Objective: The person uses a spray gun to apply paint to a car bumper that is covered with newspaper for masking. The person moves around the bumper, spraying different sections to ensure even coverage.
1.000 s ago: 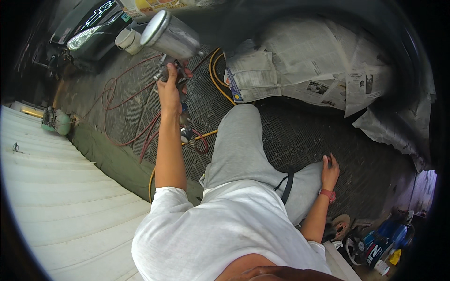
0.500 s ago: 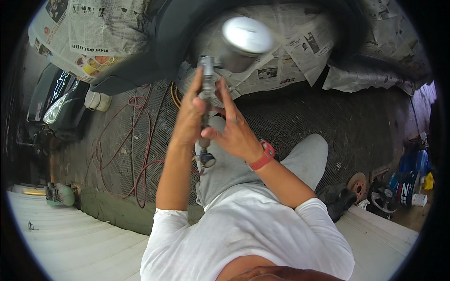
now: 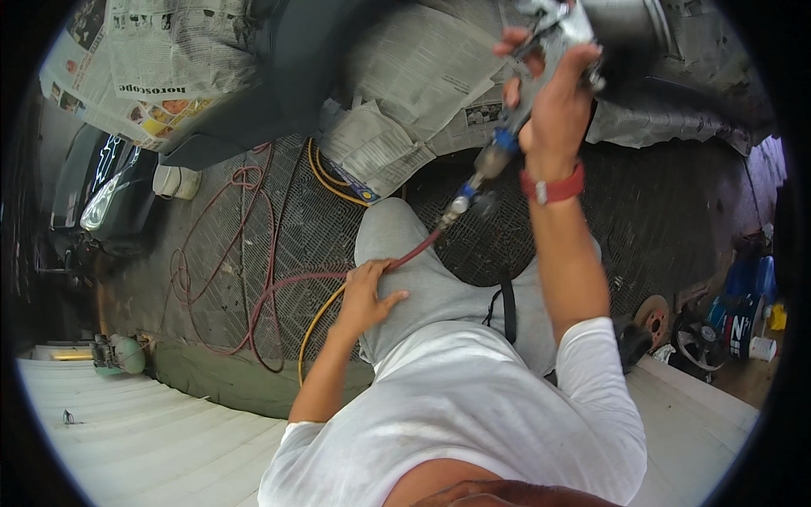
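My right hand grips a silver spray gun with a large cup on it, raised to the upper right. Motion blurs the gun and cup. Below the grip, blue and metal fittings join it to a red air hose. That hose runs back across my left thigh. My left hand rests there over the hose, thumb spread apart. The fingers hide a short stretch of hose. Just ahead is a dark car body panel with newspaper masking around it.
Red hose loops and a yellow hose lie on the dark patterned floor. A white bucket stands beside a dark car front at left. A brake disc and blue containers sit at right.
The spray gun has swung up and to the right in my right hand. My left hand has left the gun and come down onto my left thigh, over the hose.
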### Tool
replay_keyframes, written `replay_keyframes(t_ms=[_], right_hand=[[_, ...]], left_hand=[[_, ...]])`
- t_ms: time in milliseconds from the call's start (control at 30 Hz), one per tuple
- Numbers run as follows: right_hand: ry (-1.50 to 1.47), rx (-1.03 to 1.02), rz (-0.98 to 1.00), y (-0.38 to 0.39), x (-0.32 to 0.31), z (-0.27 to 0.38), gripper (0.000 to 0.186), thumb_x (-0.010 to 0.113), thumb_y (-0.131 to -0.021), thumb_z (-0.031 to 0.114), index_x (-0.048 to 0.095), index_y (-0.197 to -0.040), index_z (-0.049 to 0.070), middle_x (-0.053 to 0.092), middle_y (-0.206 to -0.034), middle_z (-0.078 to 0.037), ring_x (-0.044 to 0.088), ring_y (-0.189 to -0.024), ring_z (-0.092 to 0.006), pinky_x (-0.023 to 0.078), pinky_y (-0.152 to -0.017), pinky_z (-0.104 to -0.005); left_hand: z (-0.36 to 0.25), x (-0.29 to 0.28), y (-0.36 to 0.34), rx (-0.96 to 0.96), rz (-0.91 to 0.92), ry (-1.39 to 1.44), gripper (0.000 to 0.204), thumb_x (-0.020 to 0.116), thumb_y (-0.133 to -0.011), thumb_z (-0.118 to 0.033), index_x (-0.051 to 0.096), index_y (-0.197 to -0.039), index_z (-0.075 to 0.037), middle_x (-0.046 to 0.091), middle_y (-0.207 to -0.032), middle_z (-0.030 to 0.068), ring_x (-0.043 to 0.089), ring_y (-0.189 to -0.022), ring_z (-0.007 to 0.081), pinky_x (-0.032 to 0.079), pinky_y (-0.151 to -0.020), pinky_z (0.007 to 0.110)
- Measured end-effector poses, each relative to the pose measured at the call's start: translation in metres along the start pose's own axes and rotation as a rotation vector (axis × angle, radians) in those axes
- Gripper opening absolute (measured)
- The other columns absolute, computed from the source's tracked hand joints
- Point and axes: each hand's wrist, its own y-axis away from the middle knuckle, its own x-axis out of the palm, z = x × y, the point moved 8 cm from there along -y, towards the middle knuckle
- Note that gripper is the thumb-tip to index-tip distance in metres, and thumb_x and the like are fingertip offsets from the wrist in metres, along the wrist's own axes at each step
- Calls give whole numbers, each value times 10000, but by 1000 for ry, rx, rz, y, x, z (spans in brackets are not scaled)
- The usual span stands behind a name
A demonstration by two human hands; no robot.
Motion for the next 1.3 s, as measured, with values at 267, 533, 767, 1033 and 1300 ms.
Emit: replay_keyframes(t_ms=[267,533,767,1033,1300], right_hand=[[159,-60,134,-46,-19,18,993,347,-920,895,744,-1026,-9,726,-816,-14,614,-589,-86,440,-484,-215],[332,-347,458,36,3,-83,632,540,-1070,580,540,-1572,196,719,-1341,-155,743,-1130,-307,598,-932,-417],[281,-39,823,123,41,-160,547,615,-1048,462,580,-1536,219,720,-1278,-239,716,-1133,-416,564,-981,-455],[230,-256,349,57,-10,-126,555,597,-1073,422,545,-1562,164,661,-1440,-193,743,-1121,-357,566,-1001,-440],[126,-320,-364,-25,-141,-95,537,466,-1136,381,489,-1584,86,708,-903,-60,665,-791,-133,534,-705,-292]], left_hand=[[100,-23,79,-299,-187,-342,276,742,-972,-300,714,-1033,-32,670,-763,149,674,-787,358,489,-851,472],[22,-83,-8,-241,-340,-341,314,727,-993,-321,721,-1001,-7,715,-791,211,700,-713,410,529,-647,470],[34,-56,-41,-348,-170,-535,307,677,-1013,-355,750,-1083,-65,755,-907,205,731,-826,422,550,-699,495],[49,-85,-47,-332,-411,-464,344,646,-1044,-325,762,-1145,-17,770,-924,215,740,-833,430,566,-722,481],[59,-107,-31,-399,-565,-285,531,648,-1062,-422,717,-1204,85,757,-893,245,711,-743,360,533,-701,466]])
